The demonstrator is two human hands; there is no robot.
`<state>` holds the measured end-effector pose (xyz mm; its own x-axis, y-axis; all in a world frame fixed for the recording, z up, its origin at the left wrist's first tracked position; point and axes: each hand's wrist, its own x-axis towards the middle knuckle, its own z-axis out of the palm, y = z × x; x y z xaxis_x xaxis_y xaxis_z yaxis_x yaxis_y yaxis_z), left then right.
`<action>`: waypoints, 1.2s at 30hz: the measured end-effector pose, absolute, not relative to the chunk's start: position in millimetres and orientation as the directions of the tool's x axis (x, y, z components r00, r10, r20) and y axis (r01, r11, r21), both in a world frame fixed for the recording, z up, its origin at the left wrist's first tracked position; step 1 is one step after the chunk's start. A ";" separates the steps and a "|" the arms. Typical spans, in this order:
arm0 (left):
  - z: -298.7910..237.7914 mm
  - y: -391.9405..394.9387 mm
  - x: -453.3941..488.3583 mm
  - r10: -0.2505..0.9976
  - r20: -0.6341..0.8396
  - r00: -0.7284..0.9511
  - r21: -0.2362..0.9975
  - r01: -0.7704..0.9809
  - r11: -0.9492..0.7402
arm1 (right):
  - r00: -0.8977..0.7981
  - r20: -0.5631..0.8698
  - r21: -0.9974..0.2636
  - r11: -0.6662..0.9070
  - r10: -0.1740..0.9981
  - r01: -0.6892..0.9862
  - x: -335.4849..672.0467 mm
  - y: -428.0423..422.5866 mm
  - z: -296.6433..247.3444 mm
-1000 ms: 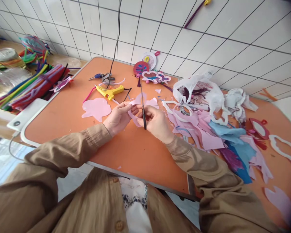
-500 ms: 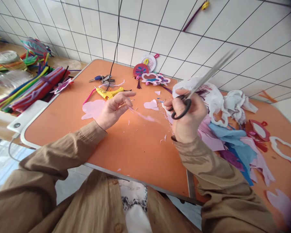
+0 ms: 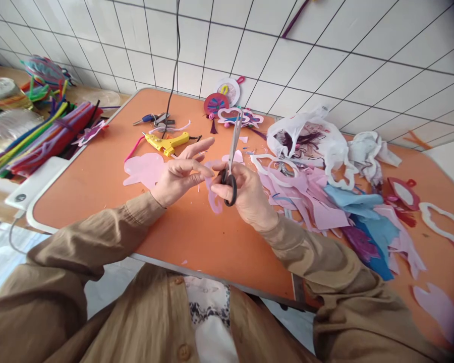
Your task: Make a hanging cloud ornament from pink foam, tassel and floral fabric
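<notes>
My left hand [image 3: 183,174] pinches a thin, curved strip of pink felt-like material [image 3: 215,199] between thumb and fingertips. Close beside it, my right hand [image 3: 249,194] grips black-handled scissors [image 3: 232,151], their blades pointing up and away and looking nearly closed. The strip hangs between the two hands; whether my right fingers also touch it I cannot tell. A pink rounded cutout [image 3: 144,168] lies flat just left of my left wrist. Beyond my right hand lies a small pink scrap [image 3: 233,156], partly hidden by the scissors.
A yellow glue gun [image 3: 166,143] with a cord lies behind my left hand, near keys [image 3: 159,119]. Pink and blue scraps [image 3: 314,196] and a white plastic bag [image 3: 306,133] crowd the right side. Bundled pipe cleaners [image 3: 56,136] lie at far left, round ornaments [image 3: 216,105] by the wall.
My right hand has brought the scissors left and inward, beside my left hand, with the blades now more upright. The pink strip, blurred and stretched sideways before, now hangs down.
</notes>
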<state>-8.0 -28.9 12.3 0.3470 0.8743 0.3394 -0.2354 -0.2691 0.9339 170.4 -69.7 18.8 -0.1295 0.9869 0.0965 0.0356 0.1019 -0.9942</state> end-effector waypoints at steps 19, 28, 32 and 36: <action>-5.1 -26.0 -3.1 0.907 -0.103 0.409 0.891 -0.367 0.267 | 0.006 0.343 -0.910 0.330 0.939 0.251 193.8 -61.8 27.2; -2.5 -19.9 -8.3 0.942 -0.109 0.317 0.904 -0.363 0.227 | -0.353 0.236 -0.829 0.377 0.905 0.413 227.5 -70.1 46.9; 1.2 -16.2 -13.1 0.962 -0.084 0.262 0.922 -0.345 0.175 | -0.447 0.144 -0.813 0.363 0.883 0.455 230.8 -64.4 41.0; 4.9 -16.3 -15.9 0.967 -0.061 0.249 0.931 -0.336 0.145 | -0.444 0.001 -0.846 0.238 0.896 0.478 229.2 -60.7 35.8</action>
